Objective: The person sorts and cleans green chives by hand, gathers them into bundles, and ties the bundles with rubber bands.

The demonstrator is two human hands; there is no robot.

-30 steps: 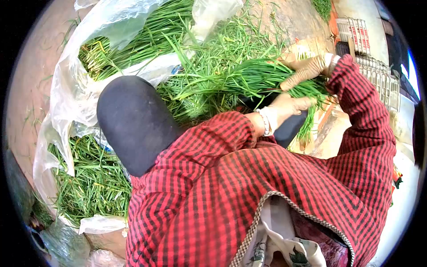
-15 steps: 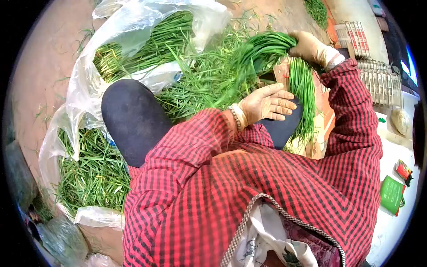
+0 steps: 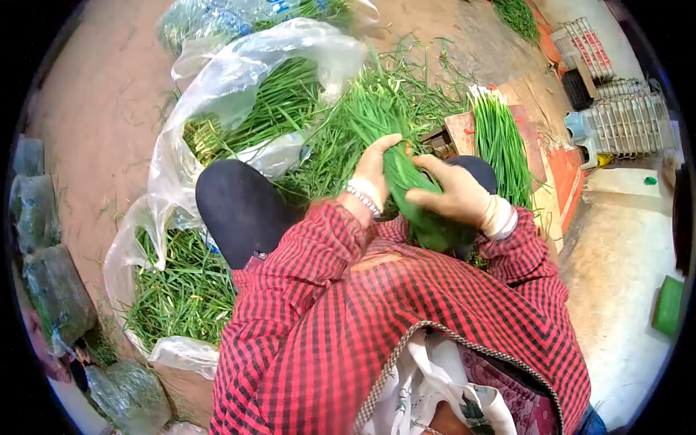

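A bunch of green chives (image 3: 377, 112) is held slantwise between my knees, its leafy part spread away from me. My left hand (image 3: 373, 168), gloved and with a beaded bracelet at the wrist, wraps the bunch from the left. From the right, my gloved right hand (image 3: 458, 194) grips it with thumb and fingers. The lower end hangs in shadow near my lap. Beside my right knee, another chive bundle (image 3: 500, 145) lies on a reddish board (image 3: 458, 129), white ends pointing away. Loose chives (image 3: 326, 156) are heaped beyond my left knee.
Clear plastic bags of chives (image 3: 250, 51) (image 3: 181, 283) stand left of my knees. Several wrapped packs (image 3: 58, 290) line the far left. At right are wire racks (image 3: 627, 123), an orange strip (image 3: 569, 177) and a green item (image 3: 668, 306) on a pale surface.
My right hand has come down and inward from the upper right with the chives. My left hand, open and empty before, has closed round the bunch. The view has shifted slightly.
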